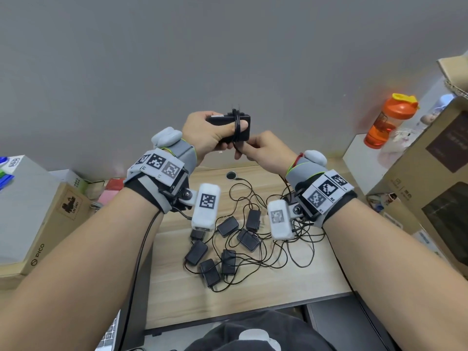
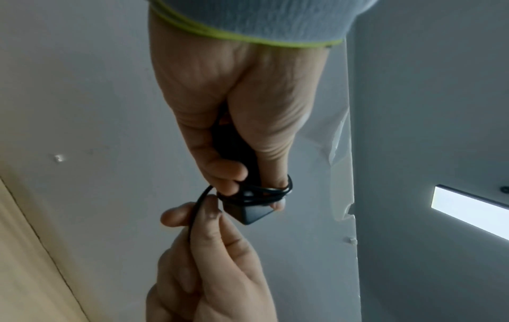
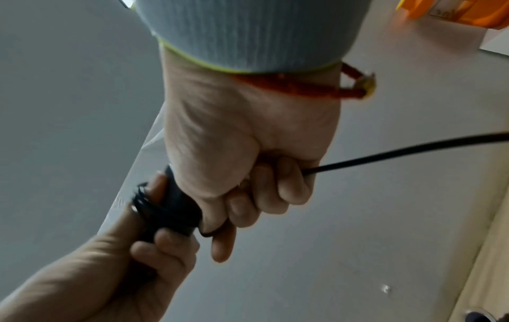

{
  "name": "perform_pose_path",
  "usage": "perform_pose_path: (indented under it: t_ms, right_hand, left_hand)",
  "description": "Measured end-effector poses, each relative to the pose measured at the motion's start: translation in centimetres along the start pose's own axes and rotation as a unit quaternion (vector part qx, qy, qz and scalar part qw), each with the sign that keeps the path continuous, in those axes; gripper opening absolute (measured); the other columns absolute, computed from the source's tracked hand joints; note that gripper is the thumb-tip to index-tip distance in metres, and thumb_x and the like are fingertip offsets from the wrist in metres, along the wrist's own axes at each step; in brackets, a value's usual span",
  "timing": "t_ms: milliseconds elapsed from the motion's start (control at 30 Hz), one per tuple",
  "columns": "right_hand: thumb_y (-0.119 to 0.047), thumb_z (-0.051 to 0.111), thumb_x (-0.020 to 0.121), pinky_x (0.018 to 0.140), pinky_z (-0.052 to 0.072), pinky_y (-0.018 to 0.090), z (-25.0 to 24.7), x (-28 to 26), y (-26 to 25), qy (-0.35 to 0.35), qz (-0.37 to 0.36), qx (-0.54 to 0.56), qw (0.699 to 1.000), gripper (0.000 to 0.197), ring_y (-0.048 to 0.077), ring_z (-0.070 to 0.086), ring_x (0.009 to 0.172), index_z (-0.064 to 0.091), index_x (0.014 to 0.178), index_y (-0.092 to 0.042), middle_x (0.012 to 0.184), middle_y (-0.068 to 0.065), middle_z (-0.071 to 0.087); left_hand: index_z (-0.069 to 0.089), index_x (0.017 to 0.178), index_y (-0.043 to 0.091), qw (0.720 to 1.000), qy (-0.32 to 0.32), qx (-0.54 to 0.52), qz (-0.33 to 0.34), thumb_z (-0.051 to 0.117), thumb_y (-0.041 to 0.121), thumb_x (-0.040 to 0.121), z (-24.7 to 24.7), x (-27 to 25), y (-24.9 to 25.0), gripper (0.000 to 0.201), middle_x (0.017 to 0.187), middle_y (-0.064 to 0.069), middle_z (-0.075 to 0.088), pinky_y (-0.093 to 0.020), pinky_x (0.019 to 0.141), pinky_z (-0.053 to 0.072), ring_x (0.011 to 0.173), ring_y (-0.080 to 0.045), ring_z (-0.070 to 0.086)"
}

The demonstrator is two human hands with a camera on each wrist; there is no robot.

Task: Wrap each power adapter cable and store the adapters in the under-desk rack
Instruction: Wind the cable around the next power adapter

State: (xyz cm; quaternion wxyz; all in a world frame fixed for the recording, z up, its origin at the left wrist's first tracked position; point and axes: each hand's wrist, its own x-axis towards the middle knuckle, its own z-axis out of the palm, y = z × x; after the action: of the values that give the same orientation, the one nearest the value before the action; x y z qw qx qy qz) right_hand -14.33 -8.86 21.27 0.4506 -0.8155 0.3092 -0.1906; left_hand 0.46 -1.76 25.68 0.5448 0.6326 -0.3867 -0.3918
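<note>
Mostly hidden: adapter (image 1: 229, 122) in left hand (image 1: 207, 134) (cable (image 1: 236, 127) blurred).

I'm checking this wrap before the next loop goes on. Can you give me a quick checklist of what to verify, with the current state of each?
1. Left hand grips the adapter firmly: ok.
2. Right hand holds the cable: ok.
3. Loops sit together round the adapter body: ok, though they also run over the left thumb.
4. Thumb free of the loops: not ok.
5. Trailing cable free of the tangle of adapters on the desk: cannot tell.
</note>
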Motion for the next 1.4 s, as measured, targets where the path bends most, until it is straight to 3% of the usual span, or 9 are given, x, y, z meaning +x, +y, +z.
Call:
perform_pose_path:
  t_ms: [133, 367, 533, 767, 900, 1033, 1133, 1267, 1400]
  right_hand:
    - [-0.031, 0.061, 0.096, 0.049, 0.021, 0.021, -0.6, -0.2, -1.1, -0.022, -0.028, -0.043, 0.998, 0.025, 0.007, 0.026, 0.048, 0.077, 0.085, -0.017, 0.05, -0.01, 0.029]
    - [-0.034, 0.069, 0.089, 0.061, 0.032, 0.027, -2.2, 0.6, -1.6, 0.016, -0.057, -0.029, 0.998, 0.02, 0.011, 0.038, 0.06, 0.077, 0.076, -0.021, 0.061, 0.006, 0.051]
    - [-0.03, 0.07, 0.089, 0.066, 0.041, 0.017, -3.9, 1.5, -1.8, 0.073, -0.047, -0.007, 0.996, 0.018, -0.002, 0.048, 0.057, 0.071, 0.072, -0.024, 0.06, -0.007, 0.059]
    - [-0.029, 0.067, 0.092, 0.07, 0.042, 0.026, -4.2, 2.0, -0.9, 0.105, -0.053, 0.032, 0.993, 0.022, 0.013, 0.046, 0.067, 0.067, 0.07, -0.025, 0.07, 0.005, 0.06]
    - [-0.021, 0.058, 0.098, 0.053, 0.033, 0.008, -3.6, 1.5, -0.6, 0.103, -0.045, 0.065, 0.992, 0.028, -0.003, 0.041, 0.046, 0.062, 0.071, -0.018, 0.048, -0.018, 0.051]
    - [-0.028, 0.053, 0.099, 0.044, 0.025, 0.015, -2.3, 1.4, 0.0, 0.109, -0.022, 0.099, 0.989, 0.034, 0.003, 0.027, 0.043, 0.062, 0.076, -0.004, 0.052, -0.007, 0.039]
    - [-0.013, 0.049, 0.098, 0.042, 0.022, 0.022, -1.3, 1.0, 0.3, 0.107, 0.012, 0.108, 0.988, 0.028, 0.009, 0.025, 0.042, 0.061, 0.088, 0.01, 0.052, -0.001, 0.036]
    - [-0.02, 0.048, 0.101, 0.042, 0.021, 0.022, 0.0, 0.7, 0.5, 0.077, 0.025, 0.146, 0.986, 0.033, 0.013, 0.025, 0.043, 0.059, 0.071, -0.013, 0.053, 0.001, 0.031]
    - [-0.03, 0.045, 0.104, 0.043, 0.02, 0.022, 0.7, 0.5, 0.6, 0.015, 0.042, 0.153, 0.987, 0.038, 0.012, 0.021, 0.044, 0.061, 0.075, -0.013, 0.052, -0.006, 0.028]
  left_hand:
    - [0.051, 0.089, 0.007, 0.998, 0.062, 0.005, -0.026, 0.088, 0.018, 0.07, -0.9, 0.7, -1.1, 0.043, 0.071, -0.015, 0.065, -0.022, 0.045, 0.048, 0.047, -0.019, 0.057]
    - [0.051, 0.083, 0.01, 0.994, 0.02, 0.101, -0.046, 0.089, 0.016, 0.067, -1.4, 0.6, -2.1, 0.042, 0.065, -0.013, 0.065, -0.022, 0.042, 0.046, 0.043, -0.017, 0.058]
    - [0.05, 0.091, 0.006, 0.992, -0.036, 0.11, -0.053, 0.087, 0.012, 0.069, -1.0, 0.0, -1.7, 0.044, 0.07, -0.015, 0.065, -0.023, 0.043, 0.049, 0.043, -0.019, 0.058]
    - [0.048, 0.081, 0.012, 0.991, -0.088, 0.1, -0.026, 0.087, 0.016, 0.07, 0.0, -0.6, -0.7, 0.04, 0.069, -0.017, 0.068, -0.026, 0.045, 0.047, 0.049, -0.025, 0.059]
    - [0.047, 0.079, 0.013, 0.994, -0.087, 0.068, -0.01, 0.085, 0.013, 0.072, 0.2, -0.8, -0.1, 0.039, 0.062, -0.011, 0.067, -0.024, 0.044, 0.045, 0.048, -0.022, 0.057]
    - [0.043, 0.075, 0.015, 0.996, -0.085, 0.024, -0.001, 0.08, 0.01, 0.077, 0.5, -0.8, 0.2, 0.037, 0.057, -0.007, 0.064, -0.022, 0.042, 0.042, 0.045, -0.02, 0.055]
    - [0.042, 0.075, 0.015, 0.997, -0.078, -0.026, 0.005, 0.079, 0.012, 0.078, 0.8, -0.6, 0.5, 0.037, 0.061, -0.01, 0.063, -0.022, 0.042, 0.041, 0.046, -0.021, 0.054]
    - [0.042, 0.082, 0.013, 0.993, -0.076, -0.085, 0.006, 0.077, 0.017, 0.082, 0.9, -0.5, 0.8, 0.035, 0.068, -0.018, 0.063, -0.02, 0.043, 0.04, 0.05, -0.021, 0.054]
    - [0.048, 0.094, 0.008, 0.991, -0.009, -0.131, -0.011, 0.076, 0.018, 0.083, 0.2, 0.4, 0.9, 0.033, 0.07, -0.009, 0.063, -0.018, 0.044, 0.042, 0.05, -0.016, 0.053]
